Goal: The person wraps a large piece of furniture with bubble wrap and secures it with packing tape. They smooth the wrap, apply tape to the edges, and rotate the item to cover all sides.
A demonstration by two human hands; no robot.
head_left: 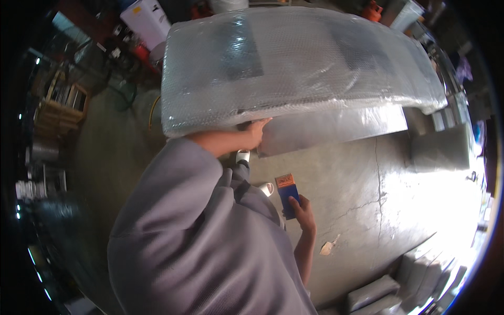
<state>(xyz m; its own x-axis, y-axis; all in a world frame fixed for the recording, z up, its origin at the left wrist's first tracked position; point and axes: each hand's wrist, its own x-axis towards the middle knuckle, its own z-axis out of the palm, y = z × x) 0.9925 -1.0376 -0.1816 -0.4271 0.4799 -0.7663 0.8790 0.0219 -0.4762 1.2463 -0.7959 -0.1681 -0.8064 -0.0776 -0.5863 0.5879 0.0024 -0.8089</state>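
Observation:
In front of me a long, bubble-wrapped panel-like item (pixel 299 63) spans the view, with dark patches showing through its clear wrap. My left hand (pixel 256 134) is at its near lower edge, one finger stretched along the edge; the other fingers are partly hidden. A shiny flat metal sheet (pixel 336 128) sits below that edge, beside the left hand. Lower down, my right hand (pixel 303 212) is closed around a small blue box with an orange end (pixel 287 194). The box is held upright, apart from the wrapped item.
White shoes (pixel 266 189) show on the cracked concrete floor (pixel 357 199). A wooden crate (pixel 65 100) stands at left, a white appliance (pixel 146 21) at the far left. Wrapped blocks (pixel 373 294) lie at lower right, with a pale boxy item (pixel 442 148) at right.

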